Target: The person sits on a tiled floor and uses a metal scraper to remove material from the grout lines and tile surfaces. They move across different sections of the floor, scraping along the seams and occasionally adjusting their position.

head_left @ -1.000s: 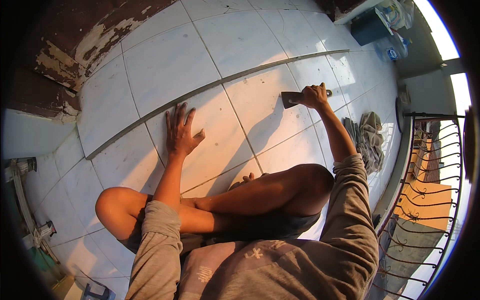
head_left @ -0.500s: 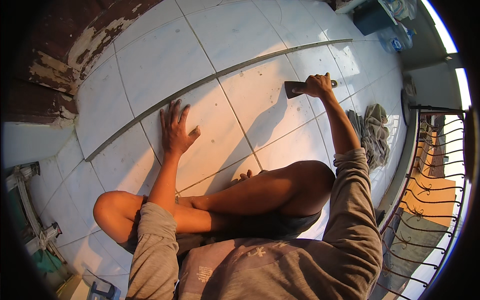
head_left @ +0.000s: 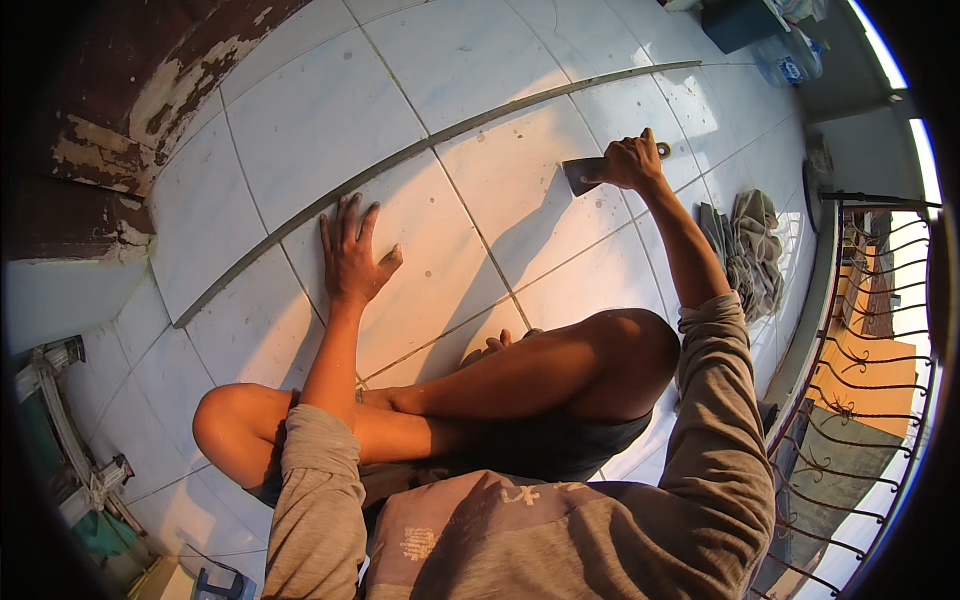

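Observation:
My right hand (head_left: 634, 163) is wrapped around the handle of a putty knife (head_left: 578, 177), whose wide dark blade points left over the tiled floor (head_left: 545, 255). The handle's end, with a hole in it, sticks out past my fist. Whether the blade's edge touches the tile I cannot tell. My left hand (head_left: 354, 258) rests on the tile with its fingers spread, its fingertips close to the raised step edge (head_left: 430, 136). Small dark specks and spots dot the tiles between my hands. My crossed legs (head_left: 530, 370) lie just in front of me.
A crumpled grey cloth (head_left: 755, 255) lies right of my right forearm. Beyond it runs a metal railing (head_left: 865, 390). A dark bin (head_left: 738, 22) and a clear plastic bottle (head_left: 785, 65) stand far right. Peeling brown wood (head_left: 110, 150) is at far left, a metal frame (head_left: 75, 430) nearer.
The putty knife and my right hand have shifted slightly left, and the blade's angle has tilted a little. My left hand stays in place on the tile.

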Demonstrator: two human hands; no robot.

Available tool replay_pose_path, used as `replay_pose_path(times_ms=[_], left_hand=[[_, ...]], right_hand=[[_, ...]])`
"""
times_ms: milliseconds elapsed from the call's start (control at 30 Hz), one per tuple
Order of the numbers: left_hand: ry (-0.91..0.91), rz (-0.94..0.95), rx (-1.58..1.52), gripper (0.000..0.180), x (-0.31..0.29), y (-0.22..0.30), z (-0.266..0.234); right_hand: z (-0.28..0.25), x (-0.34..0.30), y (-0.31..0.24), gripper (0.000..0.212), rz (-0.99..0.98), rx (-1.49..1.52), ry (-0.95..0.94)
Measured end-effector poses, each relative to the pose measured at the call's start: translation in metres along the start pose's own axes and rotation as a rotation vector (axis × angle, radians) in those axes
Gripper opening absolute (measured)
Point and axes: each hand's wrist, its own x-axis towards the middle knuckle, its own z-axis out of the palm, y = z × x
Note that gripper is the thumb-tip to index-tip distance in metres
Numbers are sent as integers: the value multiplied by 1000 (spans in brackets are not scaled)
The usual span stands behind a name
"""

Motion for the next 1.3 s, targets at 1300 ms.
replay_pose_path(times_ms=[1300], left_hand=[[-45,8,45,76,3,9,3]], right_hand=[[74,-35,84,71,87,5,-82]])
